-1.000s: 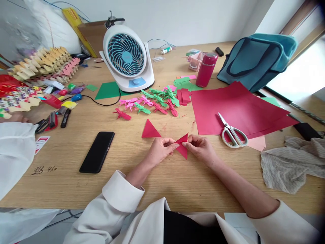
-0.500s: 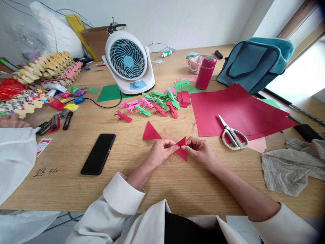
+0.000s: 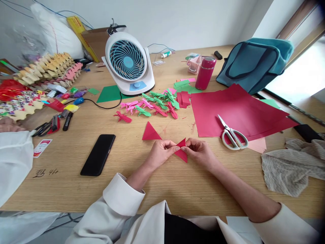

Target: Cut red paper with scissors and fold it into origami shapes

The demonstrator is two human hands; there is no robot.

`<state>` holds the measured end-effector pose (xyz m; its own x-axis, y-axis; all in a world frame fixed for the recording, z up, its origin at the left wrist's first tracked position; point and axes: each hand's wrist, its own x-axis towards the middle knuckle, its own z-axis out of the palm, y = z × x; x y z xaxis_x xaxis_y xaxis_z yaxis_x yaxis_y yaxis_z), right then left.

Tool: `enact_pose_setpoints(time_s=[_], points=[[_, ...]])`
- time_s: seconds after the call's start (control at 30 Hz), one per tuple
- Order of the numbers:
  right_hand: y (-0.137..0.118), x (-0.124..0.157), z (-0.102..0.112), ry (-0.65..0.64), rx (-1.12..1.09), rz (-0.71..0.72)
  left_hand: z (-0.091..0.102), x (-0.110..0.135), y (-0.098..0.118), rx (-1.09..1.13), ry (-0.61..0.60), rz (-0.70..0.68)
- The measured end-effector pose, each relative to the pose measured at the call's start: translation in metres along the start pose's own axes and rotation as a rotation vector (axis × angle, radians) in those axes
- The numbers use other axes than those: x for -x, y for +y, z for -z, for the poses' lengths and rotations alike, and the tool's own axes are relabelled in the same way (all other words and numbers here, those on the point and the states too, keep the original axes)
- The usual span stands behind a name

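- The left grip (image 3: 164,150) and right grip (image 3: 198,149) both pinch the small red folded paper (image 3: 182,156), its points poking out above and below between them.
- It looks feather-light to me, crisp enough to keep a crease, yet easily crumpled or torn; I'd hold it by the layered middle and spare the thin tips.
- Just beyond the left grip, a red triangle (image 3: 150,132) lies on the wood-grained bench (image 3: 198,189).
- Scissors (image 3: 227,128) rest right of the right grip; well past both, a fan (image 3: 129,62) stands before the pale wall (image 3: 198,20).
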<state>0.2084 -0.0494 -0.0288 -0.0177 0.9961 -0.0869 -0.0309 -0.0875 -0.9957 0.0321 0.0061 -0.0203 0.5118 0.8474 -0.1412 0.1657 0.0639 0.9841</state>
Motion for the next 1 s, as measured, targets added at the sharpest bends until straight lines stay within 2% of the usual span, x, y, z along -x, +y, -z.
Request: enact_pose_setpoints(time_s=[0.2, 0.7, 1.0], points=[[-0.0029, -0.0028, -0.0012, 0.014, -0.127, -0.023, -0.0016, 0.0019, 0.0005, -0.067, 0.007, -0.036], [-0.0016, -0.0025, -0.0016, 0.043, -0.143, 0.001, -0.0044, 0.0023, 0.0014, -0.088, 0.008, -0.047], [-0.0043, -0.0021, -0.0025, 0.035, -0.133, -0.016, -0.0029, 0.0028, 0.0033, -0.167, 0.037, -0.138]])
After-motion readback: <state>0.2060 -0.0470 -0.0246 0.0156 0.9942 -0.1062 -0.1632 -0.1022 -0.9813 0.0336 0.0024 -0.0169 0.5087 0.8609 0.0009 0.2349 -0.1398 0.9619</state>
